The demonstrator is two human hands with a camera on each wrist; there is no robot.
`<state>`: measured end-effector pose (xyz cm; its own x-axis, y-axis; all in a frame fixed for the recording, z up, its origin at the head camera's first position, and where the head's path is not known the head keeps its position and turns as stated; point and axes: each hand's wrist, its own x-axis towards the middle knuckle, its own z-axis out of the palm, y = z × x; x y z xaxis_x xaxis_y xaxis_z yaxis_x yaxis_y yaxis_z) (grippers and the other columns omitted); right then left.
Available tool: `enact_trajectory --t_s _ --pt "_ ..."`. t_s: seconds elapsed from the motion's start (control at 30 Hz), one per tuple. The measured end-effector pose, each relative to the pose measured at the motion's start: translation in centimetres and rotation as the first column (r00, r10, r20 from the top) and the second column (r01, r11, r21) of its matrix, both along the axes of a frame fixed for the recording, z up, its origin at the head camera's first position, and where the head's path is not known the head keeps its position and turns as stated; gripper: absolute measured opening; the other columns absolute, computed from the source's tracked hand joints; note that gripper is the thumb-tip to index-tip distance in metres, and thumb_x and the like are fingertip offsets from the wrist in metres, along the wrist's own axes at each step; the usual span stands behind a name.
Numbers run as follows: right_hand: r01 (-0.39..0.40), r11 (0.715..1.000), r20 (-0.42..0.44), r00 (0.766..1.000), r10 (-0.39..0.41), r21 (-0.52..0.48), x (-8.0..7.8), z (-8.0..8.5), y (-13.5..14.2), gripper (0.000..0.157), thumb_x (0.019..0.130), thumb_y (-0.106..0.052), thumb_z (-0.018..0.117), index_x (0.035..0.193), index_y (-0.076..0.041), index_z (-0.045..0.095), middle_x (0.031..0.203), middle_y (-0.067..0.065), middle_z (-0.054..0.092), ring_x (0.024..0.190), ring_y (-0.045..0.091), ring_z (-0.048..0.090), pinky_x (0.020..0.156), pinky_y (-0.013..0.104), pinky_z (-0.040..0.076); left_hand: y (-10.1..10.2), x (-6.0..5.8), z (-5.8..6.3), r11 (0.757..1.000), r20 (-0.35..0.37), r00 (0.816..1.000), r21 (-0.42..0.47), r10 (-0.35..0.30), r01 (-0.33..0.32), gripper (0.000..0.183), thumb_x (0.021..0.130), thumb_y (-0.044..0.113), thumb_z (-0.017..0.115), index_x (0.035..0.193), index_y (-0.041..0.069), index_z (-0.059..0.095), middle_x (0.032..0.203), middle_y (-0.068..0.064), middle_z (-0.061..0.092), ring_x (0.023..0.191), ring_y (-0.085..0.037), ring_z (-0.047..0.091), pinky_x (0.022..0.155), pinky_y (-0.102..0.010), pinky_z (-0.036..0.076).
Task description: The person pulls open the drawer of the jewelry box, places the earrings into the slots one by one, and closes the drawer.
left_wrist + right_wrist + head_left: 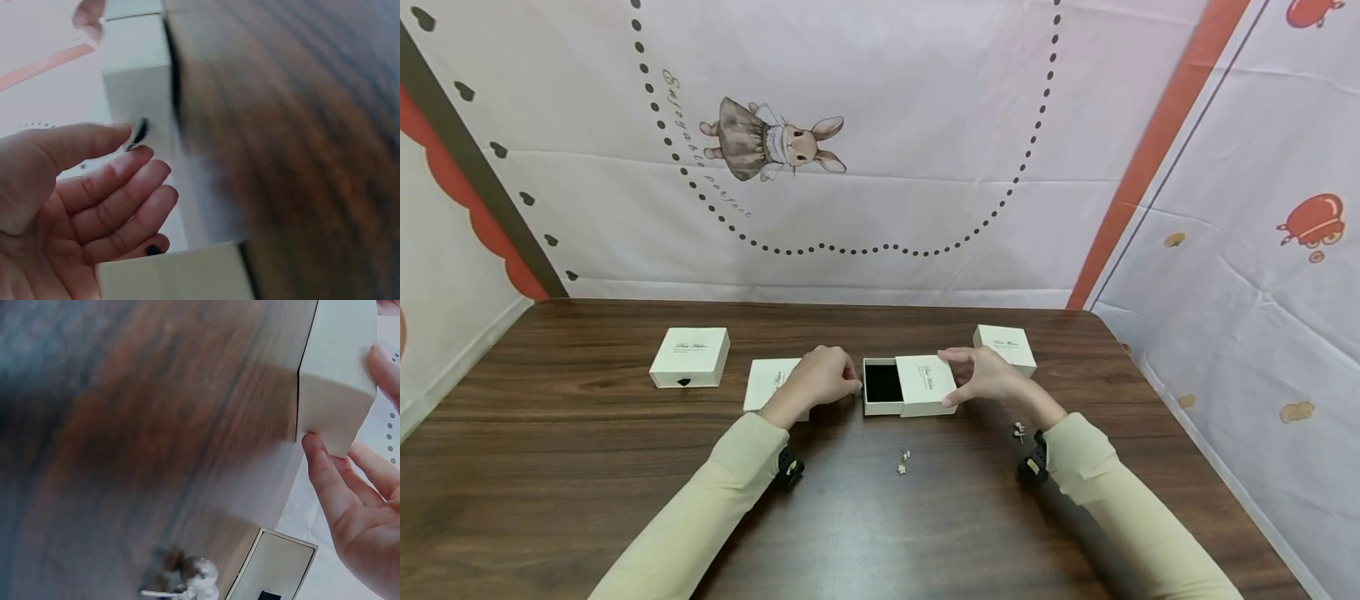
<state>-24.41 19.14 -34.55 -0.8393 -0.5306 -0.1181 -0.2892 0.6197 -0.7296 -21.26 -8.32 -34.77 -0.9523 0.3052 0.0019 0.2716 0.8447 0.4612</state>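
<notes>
A white drawer-style jewelry box [925,382] lies on the table, its tray slid partly out to the left and showing a black lining [882,383]. At the tray's left end, my left hand [822,377] pinches a small black pull tab [141,132] between thumb and index finger. My right hand [991,377] holds the right end of the box's sleeve; in the right wrist view its fingertips [314,442] touch the end face and side. Below the box lie two small flower-like earrings [902,469].
Another white box [763,382] sits partly behind my left wrist. A third box [688,357] stands at the far left, a fourth-corner box [1009,346] behind my right hand. More small earrings [1018,430] lie near my right wrist. A printed cloth [910,200] hangs behind the table [587,467].
</notes>
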Motion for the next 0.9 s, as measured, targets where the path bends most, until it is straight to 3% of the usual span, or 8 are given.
enact_trajectory --t_s 0.07,0.2,0.4,0.53,0.7,0.9 --pt "-0.003 1.0 0.0 1.0 0.003 0.0 -0.1 -0.1 0.0 0.083 0.065 -0.016 0.082 0.135 0.003 0.04 0.141 0.02 0.035 0.113 0.033 0.052 0.088 0.036 0.046 0.0 0.3 0.3 1.0 -0.028 1.0 0.026 -0.002 0.003 0.012 0.082 0.018 0.066 0.071 0.016 0.067 0.061 0.007 0.058 0.049 -0.009 0.047 0.05 -0.024 0.038" --pt "-0.009 1.0 0.005 1.0 0.009 -0.004 -0.2 -0.1 0.1 0.083 0.065 -0.016 0.082 0.135 0.002 0.04 0.141 0.02 0.035 0.113 0.033 0.052 0.088 0.035 0.046 0.5 1.2 1.2 0.997 -0.072 0.997 0.072 -0.033 0.038 0.009 0.081 0.018 0.068 0.072 0.016 0.068 0.066 0.008 0.06 0.055 -0.008 0.051 0.054 -0.024 0.042" --pt "-0.036 0.999 0.016 0.999 0.036 -0.004 -0.3 0.1 0.2 0.083 0.066 -0.015 0.082 0.135 0.002 0.04 0.141 0.021 0.034 0.114 0.033 0.051 0.09 0.036 0.045 1.9 2.8 1.5 0.979 -0.031 0.985 0.105 -0.172 0.174 0.008 0.078 0.017 0.071 0.072 0.017 0.066 0.064 0.01 0.059 0.06 -0.004 0.052 0.06 -0.023 0.044" --pt "-0.048 0.999 0.019 0.999 0.048 0.001 -0.5 0.1 0.2 0.084 0.066 -0.014 0.082 0.135 0.004 0.038 0.141 0.022 0.033 0.114 0.033 0.051 0.089 0.037 0.045 2.8 3.5 1.4 0.958 0.034 0.961 0.096 -0.276 0.272 0.006 0.077 0.015 0.071 0.073 0.016 0.067 0.065 0.01 0.059 0.061 -0.004 0.052 0.059 -0.023 0.044" --pt "-0.051 0.999 0.018 0.999 0.051 0.0 -0.6 0.0 0.2 0.085 0.066 -0.016 0.082 0.135 0.005 0.038 0.141 0.022 0.033 0.113 0.034 0.052 0.088 0.036 0.046 4.1 4.0 1.0 0.92 0.091 0.915 0.051 -0.392 0.389 0.006 0.076 0.012 0.072 0.08 0.01 0.069 0.072 0.006 0.064 0.066 -0.005 0.057 0.062 -0.02 0.046" --pt "-0.053 0.999 0.011 0.999 0.053 0.005 -0.6 0.0 0.2 0.084 0.066 -0.016 0.082 0.135 0.005 0.038 0.141 0.023 0.033 0.113 0.035 0.051 0.087 0.036 0.046 5.8 4.2 0.7 0.882 0.121 0.887 -0.105 -0.446 0.459 0.009 0.075 0.016 0.074 0.081 0.012 0.069 0.072 0.008 0.062 0.067 -0.004 0.056 0.061 -0.019 0.045"
